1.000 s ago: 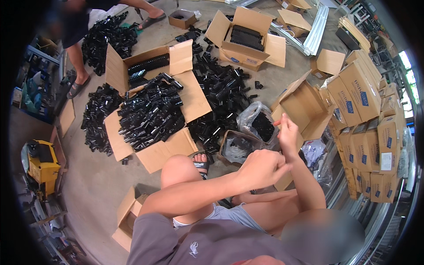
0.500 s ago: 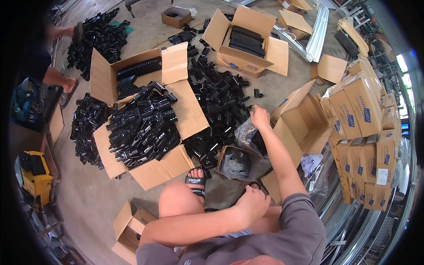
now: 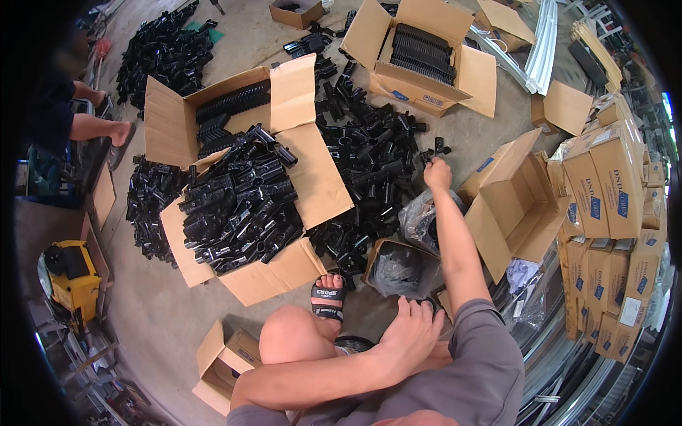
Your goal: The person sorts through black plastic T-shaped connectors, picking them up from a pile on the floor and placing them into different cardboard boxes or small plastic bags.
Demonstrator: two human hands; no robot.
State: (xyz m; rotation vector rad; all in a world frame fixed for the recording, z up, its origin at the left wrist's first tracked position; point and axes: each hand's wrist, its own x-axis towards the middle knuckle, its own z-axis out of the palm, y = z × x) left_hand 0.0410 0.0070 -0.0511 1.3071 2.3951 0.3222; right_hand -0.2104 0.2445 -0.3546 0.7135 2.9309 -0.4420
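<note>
My right arm reaches out, and my right hand [image 3: 437,175] is closed, its fingertips pinching a small black fitting [image 3: 427,155]. A few loose black pieces [image 3: 441,145] lie on the floor just beyond it. Left of that hand spreads a large pile of glossy black fittings [image 3: 369,163]. Under my right forearm sits a clear plastic bag [image 3: 419,216], beside a small carton lined with clear plastic [image 3: 405,266]. My left forearm crosses over my knee; my left hand [image 3: 412,330] rests there, loosely bent fingers apart, holding nothing visible.
An open carton [image 3: 238,145] holds rows of black parts, with fittings heaped over its flaps. Another filled carton [image 3: 426,60] stands farther back. An open carton [image 3: 515,206] is right of my arm, near stacked boxes [image 3: 604,192]. Another person's legs [image 3: 99,128] show at left.
My right hand has moved farther out, toward the loose black pieces. My left hand stays on my knee. The whole view has shifted slightly, and the other person's legs have changed position.
</note>
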